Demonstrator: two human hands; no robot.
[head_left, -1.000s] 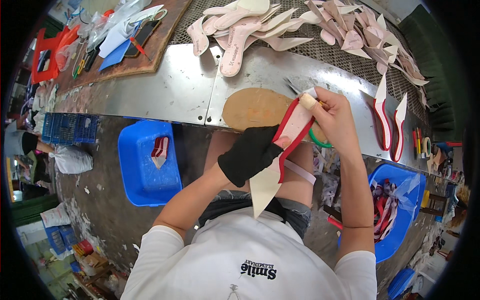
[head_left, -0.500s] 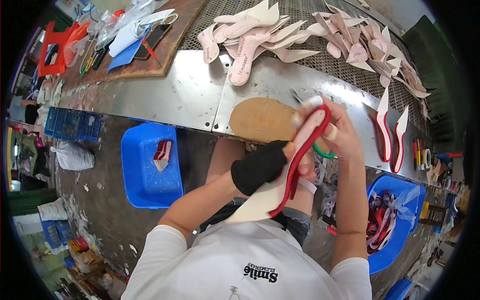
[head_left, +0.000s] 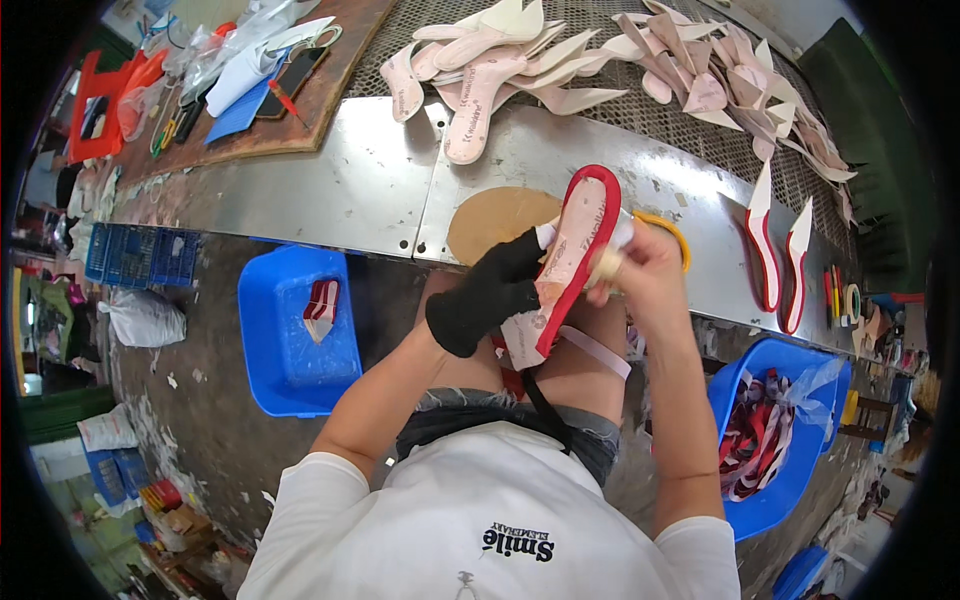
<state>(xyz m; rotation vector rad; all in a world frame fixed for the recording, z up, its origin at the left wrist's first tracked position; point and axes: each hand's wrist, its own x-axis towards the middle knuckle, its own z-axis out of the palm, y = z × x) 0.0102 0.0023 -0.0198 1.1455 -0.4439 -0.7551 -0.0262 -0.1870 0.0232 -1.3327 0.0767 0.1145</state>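
My left hand, in a black fingerless glove, grips a pale pink shoe insole edged with red binding. The insole stands tilted over my lap, its rounded end up and its printed face toward me. My right hand, with white and tan wraps on its fingers, closes on the red edge at the insole's right side. Behind that hand shows a yellow-orange loop, like a scissors handle; the rest of it is hidden. A pale strip hangs below the insole across my thigh.
Unbound insoles lie piled on mesh behind the metal bench edge. Two red-edged insoles rest at right. One blue bin holds red-edged pieces; another holds red strips. A brown oval pad lies ahead.
The insole has swung more upright and its printed face has turned toward me. My right hand has moved lower along its edge. The scissors' pointed tips, seen earlier, are out of sight.
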